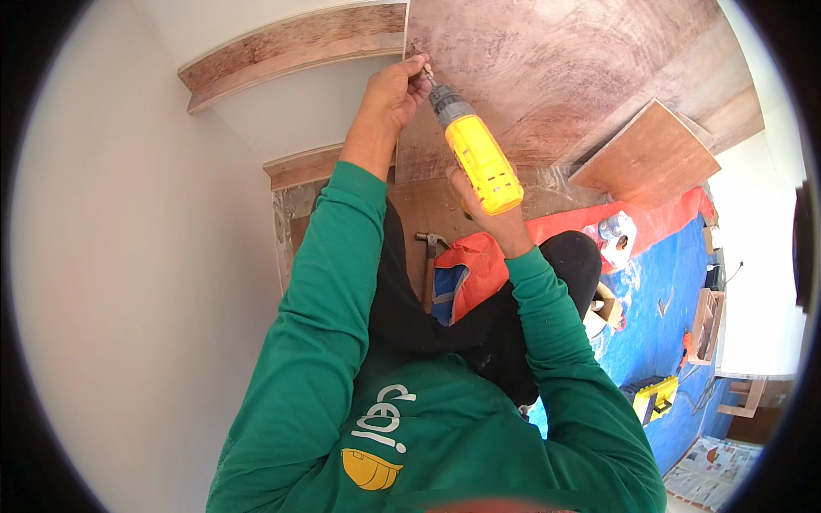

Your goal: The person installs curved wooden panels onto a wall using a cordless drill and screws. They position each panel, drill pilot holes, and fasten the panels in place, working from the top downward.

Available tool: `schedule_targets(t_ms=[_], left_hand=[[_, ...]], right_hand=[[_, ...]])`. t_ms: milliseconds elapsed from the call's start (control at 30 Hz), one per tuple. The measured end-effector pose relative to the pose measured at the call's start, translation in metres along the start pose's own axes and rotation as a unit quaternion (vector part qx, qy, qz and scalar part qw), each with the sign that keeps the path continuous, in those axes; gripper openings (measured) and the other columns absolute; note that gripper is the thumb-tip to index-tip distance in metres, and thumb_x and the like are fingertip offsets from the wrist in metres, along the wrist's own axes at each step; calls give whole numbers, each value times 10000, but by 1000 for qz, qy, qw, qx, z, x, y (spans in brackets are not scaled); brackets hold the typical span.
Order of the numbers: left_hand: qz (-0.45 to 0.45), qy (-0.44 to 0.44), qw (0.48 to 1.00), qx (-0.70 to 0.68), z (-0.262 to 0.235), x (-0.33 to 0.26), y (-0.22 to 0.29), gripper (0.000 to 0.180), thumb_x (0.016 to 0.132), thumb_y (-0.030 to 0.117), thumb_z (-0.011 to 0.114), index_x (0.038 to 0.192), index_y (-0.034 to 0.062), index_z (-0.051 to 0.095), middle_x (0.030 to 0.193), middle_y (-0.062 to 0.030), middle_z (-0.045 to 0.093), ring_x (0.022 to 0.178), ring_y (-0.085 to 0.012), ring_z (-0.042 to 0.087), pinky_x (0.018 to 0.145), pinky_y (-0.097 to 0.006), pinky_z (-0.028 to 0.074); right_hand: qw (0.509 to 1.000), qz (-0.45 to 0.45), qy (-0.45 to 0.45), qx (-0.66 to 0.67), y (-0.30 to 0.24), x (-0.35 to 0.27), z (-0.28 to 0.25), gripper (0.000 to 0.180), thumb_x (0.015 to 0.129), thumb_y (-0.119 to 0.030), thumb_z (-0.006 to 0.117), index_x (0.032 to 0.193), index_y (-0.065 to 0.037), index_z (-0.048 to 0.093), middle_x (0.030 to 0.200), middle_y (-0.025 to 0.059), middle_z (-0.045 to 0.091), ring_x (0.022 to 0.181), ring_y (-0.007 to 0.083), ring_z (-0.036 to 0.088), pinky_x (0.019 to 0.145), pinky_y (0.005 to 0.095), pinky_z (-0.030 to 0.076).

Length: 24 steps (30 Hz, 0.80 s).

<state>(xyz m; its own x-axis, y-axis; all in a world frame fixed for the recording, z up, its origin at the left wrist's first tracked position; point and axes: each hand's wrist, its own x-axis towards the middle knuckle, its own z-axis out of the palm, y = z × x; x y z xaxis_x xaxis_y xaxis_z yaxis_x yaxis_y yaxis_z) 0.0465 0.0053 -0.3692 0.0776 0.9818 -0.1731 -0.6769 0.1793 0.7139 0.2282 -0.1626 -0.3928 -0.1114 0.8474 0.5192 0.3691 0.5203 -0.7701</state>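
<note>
My right hand (487, 212) is wrapped round the handle of a yellow and black power drill (483, 162). The drill points up and left toward the edge of a large reddish-brown plywood panel (530, 77). At the drill's tip, the fingers of my left hand (398, 92) are pinched together close to the panel's left edge. Whatever small piece they grip is hidden. Left of that edge, a wooden shelf-like rail (295, 56) runs along the white wall, with a lower wooden rail (304, 165) beneath it.
A claw hammer (429, 269) lies by my legs, beside an orange and blue cloth or bag (479, 265). Loose plywood boards (647, 158) lean against the panel at right. Farther right, a blue tarp (654, 295) carries a cardboard box (607, 308) and a yellow toolbox (657, 399).
</note>
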Motion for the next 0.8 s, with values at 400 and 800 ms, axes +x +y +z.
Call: schedule_targets(t_ms=[400,800], left_hand=[[6,-3,1000,0,-2,8,-3,195,1078,92,642,1159,-49,748,1008,-82,719,838,-141,642,729,-249,571],[-28,-53,995,-79,1,-6,-13,229,1158,172,488,1264,18,621,1110,-96,725,1064,-288,728,930,-442,618]], right_hand=[[998,-58,-8,23,6,8,-2,297,910,-76,812,1177,17,719,1003,133,776,856,286,757,793,382,587],[998,-51,8,37,4,-3,8,459,881,-59,826,1299,47,666,1061,122,780,930,191,745,832,324,577]])
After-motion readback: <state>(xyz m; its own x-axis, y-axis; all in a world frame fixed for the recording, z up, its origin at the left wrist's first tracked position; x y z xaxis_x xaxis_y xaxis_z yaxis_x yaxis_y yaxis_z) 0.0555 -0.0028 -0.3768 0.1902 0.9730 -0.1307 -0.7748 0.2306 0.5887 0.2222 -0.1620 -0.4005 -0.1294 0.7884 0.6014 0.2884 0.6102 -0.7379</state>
